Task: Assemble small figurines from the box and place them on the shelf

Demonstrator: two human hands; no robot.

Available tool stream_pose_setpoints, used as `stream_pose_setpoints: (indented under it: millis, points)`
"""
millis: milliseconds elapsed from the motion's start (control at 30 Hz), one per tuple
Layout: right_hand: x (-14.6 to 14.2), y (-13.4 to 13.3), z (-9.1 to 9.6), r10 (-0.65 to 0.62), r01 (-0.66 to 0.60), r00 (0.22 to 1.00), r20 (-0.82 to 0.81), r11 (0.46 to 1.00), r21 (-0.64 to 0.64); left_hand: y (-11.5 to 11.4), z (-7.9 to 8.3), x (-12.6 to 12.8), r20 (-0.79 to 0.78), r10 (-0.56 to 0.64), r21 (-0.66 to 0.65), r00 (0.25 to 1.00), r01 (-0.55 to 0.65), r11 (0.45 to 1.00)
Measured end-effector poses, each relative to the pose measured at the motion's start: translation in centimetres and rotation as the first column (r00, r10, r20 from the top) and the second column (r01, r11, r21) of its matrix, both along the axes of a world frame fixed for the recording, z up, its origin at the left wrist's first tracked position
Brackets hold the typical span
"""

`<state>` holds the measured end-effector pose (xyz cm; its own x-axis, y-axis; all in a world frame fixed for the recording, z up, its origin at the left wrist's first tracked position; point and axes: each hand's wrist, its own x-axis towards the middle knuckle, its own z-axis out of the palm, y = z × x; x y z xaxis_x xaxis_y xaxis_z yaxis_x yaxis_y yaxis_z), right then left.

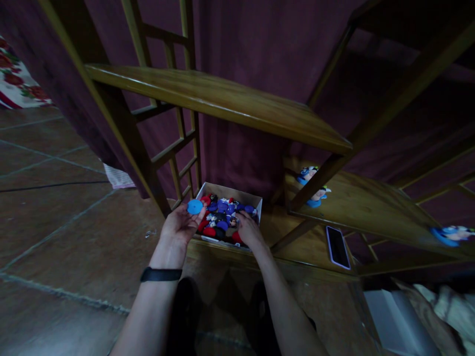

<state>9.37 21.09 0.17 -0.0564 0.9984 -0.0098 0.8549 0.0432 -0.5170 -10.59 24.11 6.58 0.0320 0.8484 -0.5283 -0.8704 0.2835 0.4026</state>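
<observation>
My left hand (181, 223) is turned palm up at the near left corner of a cardboard box. Between its fingers and thumb it holds a blue round disc (195, 206), flat face toward me; whether anything is attached beneath is hidden. The box (256, 200) is full of small figurines (222, 205) with red, blue-purple and black parts, lying jumbled. Over the box's right side, my right hand (248, 228) reaches in with fingers extended, touching or just above the figurines. Its fingertips are partly lost among them, and no held thing shows.
The box stands on the low board of a wooden shelf unit (222, 101), under a higher shelf. Blue-based figurines (315, 195) stand on a shelf to the right, with another figurine (451, 235) farther right. A phone (337, 247) lies below them. Slanting posts frame the opening.
</observation>
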Motion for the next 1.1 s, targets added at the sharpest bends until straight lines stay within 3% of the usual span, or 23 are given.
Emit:
stream_pose_setpoints:
  millis: [100, 167, 333, 433, 500, 567, 667, 867, 1100]
  points:
    - [0.3, -0.1, 0.1, -0.124, 0.125, 0.976, 0.181, 0.992, 0.005, -0.1, 0.2, 0.0, -0.005, -0.008, 0.006, 1.0, 0.008, 1.0]
    - [-0.6, -0.5, -0.1, -0.113, 0.128, 0.967, 0.227, 0.99, -0.056, -0.2, 0.3, 0.0, -0.006, -0.006, 0.001, 1.0, 0.006, 1.0]
    - [-4.1, -2.3, -0.2, 0.055, -0.025, 0.992, 0.117, 0.971, -0.239, 0.0, 0.3, 0.0, 0.001, -0.009, 0.019, 1.0, 0.009, 1.0]
    - [-4.7, -2.7, 0.4, 0.164, -0.146, 0.986, 0.042, 0.95, -0.274, 0.1, 0.2, 0.3, 0.019, -0.017, 0.026, 1.0, 0.017, 1.0]
    - [-4.1, -2.3, 0.9, 0.133, -0.113, 0.988, 0.075, 0.968, -0.225, 0.0, 0.2, 0.4, 0.029, -0.02, 0.024, 0.999, 0.019, 1.0]
    - [-3.0, -1.4, 1.2, -0.002, 0.019, 0.987, 0.159, 0.994, -0.105, -0.1, 0.2, 0.6, 0.03, -0.026, 0.027, 0.999, 0.025, 0.999]
    - [-1.5, 0.1, 0.9, -0.178, 0.174, 0.949, 0.259, 0.984, 0.041, -0.2, 0.1, 0.7, 0.024, -0.041, 0.02, 0.999, 0.041, 0.999]
    - [-0.9, 0.9, -0.5, -0.206, 0.21, 0.917, 0.34, 0.977, 0.024, -0.3, -0.3, 1.8, 0.02, -0.041, 0.019, 0.999, 0.04, 0.999]
    - [-0.2, 0.4, -0.3, -0.242, 0.244, 0.945, 0.221, 0.97, 0.023, -0.6, -1.0, 4.0, 0.017, -0.107, 0.011, 0.994, 0.107, 0.994]
